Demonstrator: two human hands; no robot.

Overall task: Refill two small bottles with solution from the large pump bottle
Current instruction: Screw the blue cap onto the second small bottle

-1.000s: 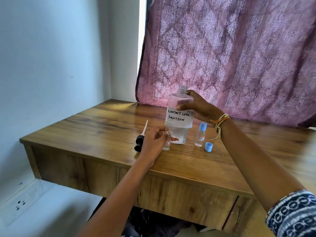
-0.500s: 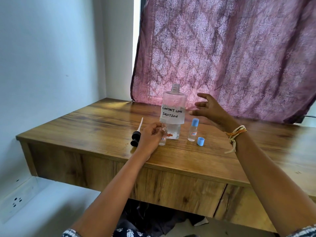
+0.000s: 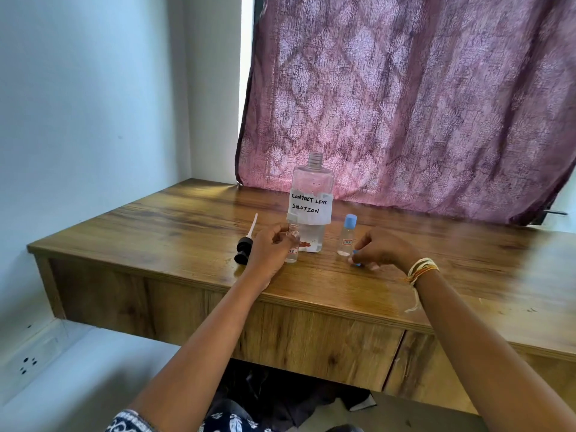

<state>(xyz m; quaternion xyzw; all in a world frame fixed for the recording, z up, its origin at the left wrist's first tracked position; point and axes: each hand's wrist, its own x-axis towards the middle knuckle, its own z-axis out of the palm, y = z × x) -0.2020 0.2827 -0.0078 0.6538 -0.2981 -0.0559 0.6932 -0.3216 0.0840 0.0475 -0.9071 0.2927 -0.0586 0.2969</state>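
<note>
large bottle (image 3: pixel 311 210) — uncapped, low clear liquid

Uncapped large bottle (image 3: pixel 312 207) upright between open small bottle (image 3: pixel 293 247) and capped one (image 3: pixel 347 236)

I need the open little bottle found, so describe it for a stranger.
Find the large bottle labelled contact lens solution on the wooden desk. Just left of its base, the left hand holds a small clear bottle. Unlike its blue-capped twin, it has no cap.
</note>
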